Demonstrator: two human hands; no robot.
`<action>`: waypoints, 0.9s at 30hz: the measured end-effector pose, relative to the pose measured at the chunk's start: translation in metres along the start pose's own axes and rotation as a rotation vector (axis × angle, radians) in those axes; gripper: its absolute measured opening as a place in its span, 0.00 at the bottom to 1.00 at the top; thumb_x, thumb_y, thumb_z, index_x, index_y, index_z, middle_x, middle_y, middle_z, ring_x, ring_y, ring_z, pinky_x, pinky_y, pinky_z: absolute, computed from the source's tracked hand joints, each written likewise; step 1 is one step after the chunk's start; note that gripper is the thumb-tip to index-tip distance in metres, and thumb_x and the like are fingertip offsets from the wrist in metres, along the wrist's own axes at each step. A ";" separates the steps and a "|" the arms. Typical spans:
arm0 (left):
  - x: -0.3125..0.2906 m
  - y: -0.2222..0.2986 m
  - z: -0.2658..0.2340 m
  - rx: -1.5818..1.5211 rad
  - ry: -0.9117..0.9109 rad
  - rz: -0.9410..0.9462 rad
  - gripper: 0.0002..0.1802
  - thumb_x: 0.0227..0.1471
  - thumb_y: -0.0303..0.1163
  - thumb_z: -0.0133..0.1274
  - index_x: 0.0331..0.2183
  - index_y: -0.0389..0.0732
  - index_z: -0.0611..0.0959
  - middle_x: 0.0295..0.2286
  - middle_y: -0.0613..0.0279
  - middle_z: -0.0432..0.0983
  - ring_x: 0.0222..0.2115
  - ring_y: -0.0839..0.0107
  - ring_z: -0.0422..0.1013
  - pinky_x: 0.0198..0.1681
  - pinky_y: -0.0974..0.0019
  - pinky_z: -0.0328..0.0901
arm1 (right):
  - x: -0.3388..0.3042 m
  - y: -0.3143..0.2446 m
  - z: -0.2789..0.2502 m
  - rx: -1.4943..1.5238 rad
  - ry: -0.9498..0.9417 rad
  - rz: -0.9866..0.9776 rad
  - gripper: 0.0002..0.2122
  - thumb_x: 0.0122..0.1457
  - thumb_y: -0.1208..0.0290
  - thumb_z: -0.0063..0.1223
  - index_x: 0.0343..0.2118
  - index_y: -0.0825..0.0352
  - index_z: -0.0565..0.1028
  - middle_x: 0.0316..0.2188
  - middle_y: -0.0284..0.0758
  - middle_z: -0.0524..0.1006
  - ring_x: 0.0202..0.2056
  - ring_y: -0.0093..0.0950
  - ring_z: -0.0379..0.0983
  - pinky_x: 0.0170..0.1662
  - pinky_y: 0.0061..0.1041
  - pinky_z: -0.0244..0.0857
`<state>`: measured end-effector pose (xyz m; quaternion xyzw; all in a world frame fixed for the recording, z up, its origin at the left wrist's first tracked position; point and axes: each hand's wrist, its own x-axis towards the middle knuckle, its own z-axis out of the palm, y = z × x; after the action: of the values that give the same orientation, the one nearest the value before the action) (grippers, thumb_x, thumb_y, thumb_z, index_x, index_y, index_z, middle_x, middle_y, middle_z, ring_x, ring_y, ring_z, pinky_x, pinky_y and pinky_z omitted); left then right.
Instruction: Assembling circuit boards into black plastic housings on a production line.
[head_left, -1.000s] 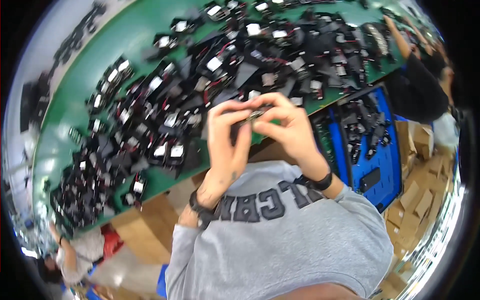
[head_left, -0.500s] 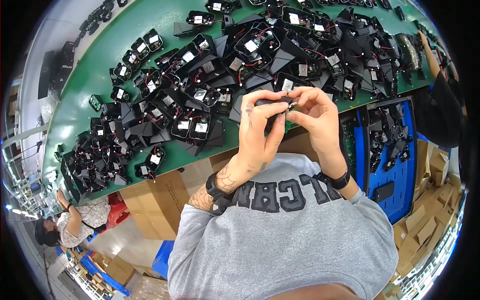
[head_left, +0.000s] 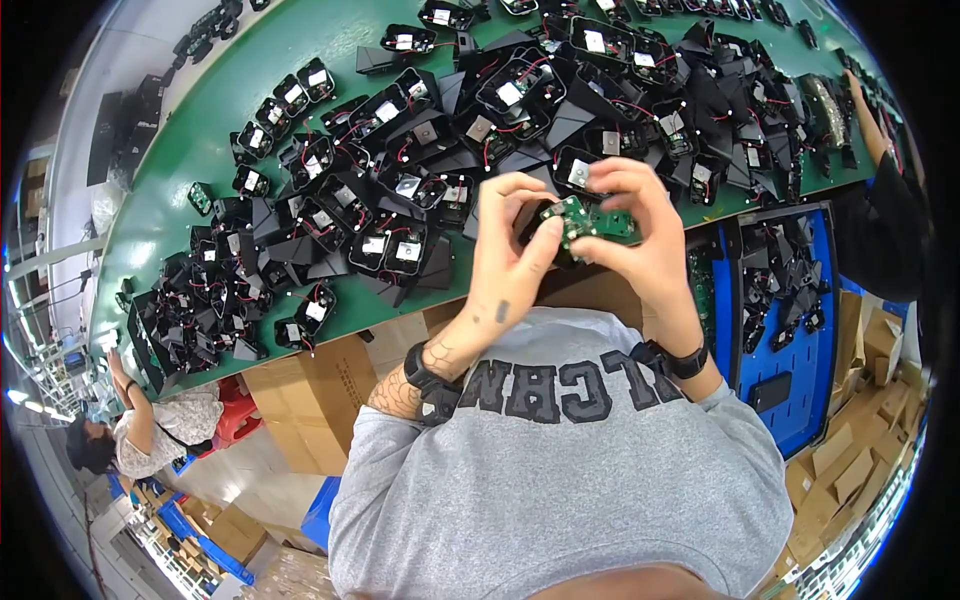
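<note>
My left hand (head_left: pixel 508 235) is closed around a small dark housing, mostly hidden by the fingers, with a green circuit board (head_left: pixel 572 216) facing up at its open side. The left thumb presses on the near edge of the board. My right hand (head_left: pixel 648 232) curves around the other side, its fingers and thumb spread apart. Its thumb tip is close to the board; whether it touches, I cannot tell. More green board surface (head_left: pixel 616 228) shows between the right fingers and thumb. Both hands are above the near edge of the green table (head_left: pixel 390 318).
Black housings with red wires (head_left: pixel 405 250) lie heaped across the table. A blue tray (head_left: pixel 785 400) with more parts stands at the right, beside cardboard pieces (head_left: pixel 850 450). One person (head_left: pixel 165 430) works at the left, and another person's arm (head_left: pixel 868 120) reaches in at the right.
The held piece has turned so that its circuit board faces up. My right fingers have spread and moved away from the pinch they made at the piece.
</note>
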<state>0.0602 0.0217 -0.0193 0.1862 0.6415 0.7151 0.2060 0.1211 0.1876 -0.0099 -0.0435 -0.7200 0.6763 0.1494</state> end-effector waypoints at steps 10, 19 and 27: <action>0.009 0.028 -0.019 -0.293 -0.217 -0.378 0.26 0.54 0.28 0.55 0.50 0.42 0.60 0.43 0.54 0.67 0.38 0.70 0.71 0.30 0.68 0.74 | 0.020 -0.008 -0.023 -0.460 -0.370 -0.434 0.24 0.33 0.64 0.70 0.39 0.64 0.78 0.47 0.38 0.75 0.54 0.42 0.66 0.55 0.40 0.59; 0.013 0.027 -0.036 -0.250 -0.342 -0.286 0.34 0.48 0.24 0.59 0.55 0.43 0.63 0.44 0.56 0.68 0.43 0.71 0.70 0.44 0.69 0.67 | 0.014 0.006 -0.014 -0.267 -0.139 -0.458 0.22 0.33 0.64 0.64 0.35 0.69 0.78 0.43 0.44 0.76 0.47 0.41 0.69 0.51 0.39 0.61; 0.012 0.025 -0.024 -0.202 -0.237 -0.293 0.24 0.54 0.20 0.45 0.53 0.41 0.67 0.43 0.62 0.70 0.39 0.75 0.72 0.42 0.70 0.71 | 0.007 0.008 0.008 -0.526 -0.019 -0.667 0.22 0.34 0.63 0.67 0.37 0.61 0.79 0.47 0.40 0.75 0.50 0.44 0.67 0.52 0.42 0.62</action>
<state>0.0365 0.0058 0.0030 0.1520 0.5581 0.7112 0.3994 0.1114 0.1821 -0.0176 0.1615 -0.8441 0.3843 0.3371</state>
